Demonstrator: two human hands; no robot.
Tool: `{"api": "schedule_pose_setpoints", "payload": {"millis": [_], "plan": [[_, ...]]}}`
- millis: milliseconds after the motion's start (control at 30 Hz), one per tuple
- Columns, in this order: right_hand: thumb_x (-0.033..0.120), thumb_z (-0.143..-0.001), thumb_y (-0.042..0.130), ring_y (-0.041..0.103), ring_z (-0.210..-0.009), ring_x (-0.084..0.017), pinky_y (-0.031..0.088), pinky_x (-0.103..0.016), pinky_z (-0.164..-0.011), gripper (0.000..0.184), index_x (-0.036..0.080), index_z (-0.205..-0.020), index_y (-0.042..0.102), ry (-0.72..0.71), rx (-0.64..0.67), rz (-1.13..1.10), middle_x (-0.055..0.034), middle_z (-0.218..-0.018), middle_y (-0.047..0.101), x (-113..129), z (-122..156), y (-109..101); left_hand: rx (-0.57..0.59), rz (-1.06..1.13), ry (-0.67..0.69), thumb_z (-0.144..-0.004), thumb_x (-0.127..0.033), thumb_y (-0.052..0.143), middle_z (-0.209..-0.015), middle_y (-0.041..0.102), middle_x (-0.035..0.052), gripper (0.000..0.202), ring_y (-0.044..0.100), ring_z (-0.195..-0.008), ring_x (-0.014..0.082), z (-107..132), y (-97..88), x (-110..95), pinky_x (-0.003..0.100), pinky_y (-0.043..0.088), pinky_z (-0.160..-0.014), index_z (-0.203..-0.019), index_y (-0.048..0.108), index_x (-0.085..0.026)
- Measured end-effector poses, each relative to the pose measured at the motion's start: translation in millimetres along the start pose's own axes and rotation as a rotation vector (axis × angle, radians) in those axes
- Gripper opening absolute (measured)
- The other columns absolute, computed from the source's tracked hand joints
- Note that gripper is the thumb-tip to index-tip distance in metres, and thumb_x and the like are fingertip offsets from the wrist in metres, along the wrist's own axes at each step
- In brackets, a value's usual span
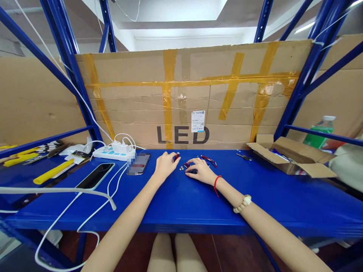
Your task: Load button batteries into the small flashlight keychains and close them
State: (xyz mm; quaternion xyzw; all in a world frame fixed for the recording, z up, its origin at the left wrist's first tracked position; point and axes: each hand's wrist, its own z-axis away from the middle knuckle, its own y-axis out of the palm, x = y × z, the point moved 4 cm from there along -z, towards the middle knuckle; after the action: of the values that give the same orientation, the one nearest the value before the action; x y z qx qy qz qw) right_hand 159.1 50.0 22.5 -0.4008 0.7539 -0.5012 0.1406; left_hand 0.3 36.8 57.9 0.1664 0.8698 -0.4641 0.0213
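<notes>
My left hand (165, 165) is closed on a small red cylinder (176, 156) with a silvery end, held upright just above the blue shelf top. To its right, my right hand (200, 170) rests low with its fingers curled around a small dark piece (193, 171) whose kind I cannot make out. A red metal part partly shows by its fingertips. Between the hands lie several small silver discs (181, 168), like button cells. Behind the right hand is a red carabiner (213, 162) with a red rod-like part joined to it.
Left of my hands lie a dark-screened phone (144, 164), a second phone (96, 176) and a white power strip (113, 152) with trailing cables. At right are keys (244, 156) and an open cardboard box (289, 155). A tall cardboard panel (136, 109) stands behind.
</notes>
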Motion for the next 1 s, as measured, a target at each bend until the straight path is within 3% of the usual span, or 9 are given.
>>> {"api": "schedule_pose_setpoints", "payload": {"millis": [367, 667, 1000], "plan": [[0.034, -0.075, 0.061, 0.048, -0.101, -0.023, 0.033, -0.045, -0.089, 0.015, 0.023, -0.077, 0.070, 0.036, 0.035, -0.032, -0.0058, -0.107, 0.058, -3.1, 1.6, 4.5, 0.077, -0.029, 0.076, -0.085, -0.040, 0.043, -0.069, 0.061, 0.0025, 0.029, 0.055, -0.077, 0.0166, 8.4, 1.7, 12.5, 0.023, 0.039, -0.061, -0.091, 0.063, -0.021], [0.032, -0.073, 0.063, 0.050, -0.100, -0.022, 0.035, -0.044, -0.090, 0.012, 0.023, -0.078, 0.069, 0.031, 0.023, -0.089, -0.0054, -0.103, 0.059, -4.1, -0.9, 4.0, 0.117, -0.005, 0.128, -0.085, -0.038, 0.044, -0.068, 0.059, 0.0015, 0.025, 0.054, -0.075, 0.0155, 7.9, 2.0, 10.2, 0.022, 0.038, -0.060, -0.092, 0.062, -0.022], [0.024, -0.071, 0.065, 0.052, -0.091, -0.019, 0.039, -0.036, -0.086, 0.005, 0.022, -0.073, 0.069, -0.024, 0.007, -0.087, -0.0040, -0.095, 0.061, 2.9, -1.8, 1.1, 0.116, -0.041, 0.180, -0.084, -0.038, 0.043, -0.070, 0.058, 0.0021, 0.025, 0.054, -0.072, 0.0146, 2.7, 4.6, 9.0, 0.021, 0.038, -0.059, -0.086, 0.062, -0.021]]}}
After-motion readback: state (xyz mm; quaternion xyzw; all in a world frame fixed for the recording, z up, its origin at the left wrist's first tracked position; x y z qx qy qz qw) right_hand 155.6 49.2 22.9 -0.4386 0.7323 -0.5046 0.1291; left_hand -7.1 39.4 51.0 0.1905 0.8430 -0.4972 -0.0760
